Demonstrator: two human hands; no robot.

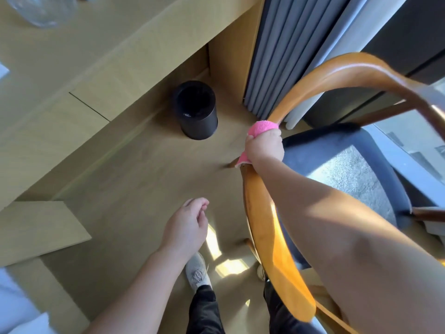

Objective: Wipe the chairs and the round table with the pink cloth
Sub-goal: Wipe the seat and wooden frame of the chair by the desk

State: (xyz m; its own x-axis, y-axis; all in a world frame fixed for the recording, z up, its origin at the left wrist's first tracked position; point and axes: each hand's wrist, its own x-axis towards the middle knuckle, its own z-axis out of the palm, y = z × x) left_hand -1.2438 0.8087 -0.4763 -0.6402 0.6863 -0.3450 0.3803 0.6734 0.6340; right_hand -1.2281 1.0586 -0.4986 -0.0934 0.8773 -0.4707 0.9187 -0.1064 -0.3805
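A wooden chair with a curved orange-brown back rail [267,239] and a dark blue seat cushion [337,165] stands at the right. My right hand [265,147] is wrapped around that rail with the pink cloth [262,128] bunched under it, pressed against the wood. A corner of the cloth sticks out below the hand. My left hand [187,225] hangs free over the floor, left of the chair, fingers loosely curled and holding nothing. The round table is not in view.
A black cylindrical bin [196,109] stands on the wood floor under a long light-wood desk [79,75]. Grey curtains [289,49] hang behind the chair. A glass vessel [41,10] sits on the desk top. My shoes [197,273] are on the floor below.
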